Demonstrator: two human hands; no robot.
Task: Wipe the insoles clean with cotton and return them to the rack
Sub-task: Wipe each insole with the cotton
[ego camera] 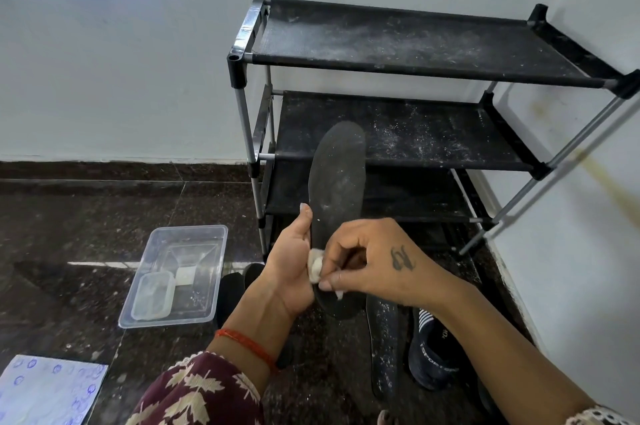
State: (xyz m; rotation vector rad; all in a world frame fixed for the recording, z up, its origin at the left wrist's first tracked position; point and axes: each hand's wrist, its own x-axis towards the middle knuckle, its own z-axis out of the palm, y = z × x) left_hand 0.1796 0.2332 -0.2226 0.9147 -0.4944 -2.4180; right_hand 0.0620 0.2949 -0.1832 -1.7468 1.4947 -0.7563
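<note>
The left hand (291, 269) grips a dark insole (337, 203) by its heel end and holds it upright in front of the rack (415, 54), its toe reaching the middle shelf. The right hand (374, 262) pinches a small piece of cotton (316, 265) and presses it on the insole's lower edge. White specks show on the upper part of the insole, so I judge the wiping is at an early stage. Another dusty insole (384, 345) lies on the floor below the rack, beside a dark shoe (433, 352). The rack shelves carry no insoles, so the return is not yet done. A clear plastic container (180, 272) stands left of the rack.
</note>
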